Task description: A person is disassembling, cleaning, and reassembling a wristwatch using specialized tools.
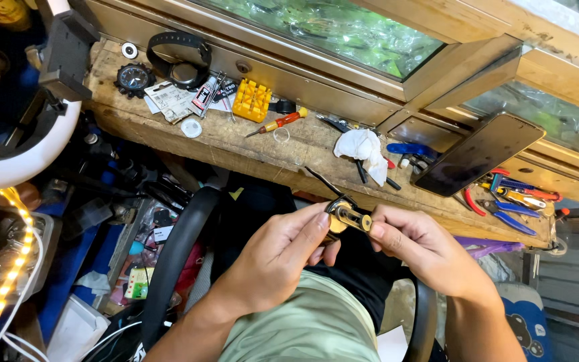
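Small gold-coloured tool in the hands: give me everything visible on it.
The gold-coloured tool is a small, metallic-looking piece, brass or gold in tone with darker parts; a slot or window shows along its right end. It lies roughly level, tilted slightly down to the right, held in the air in front of the wooden bench edge, above the person's lap. The left hand pinches its left end with thumb and fingers; the right hand grips its right end with thumb on top. Finer detail is too small to tell.
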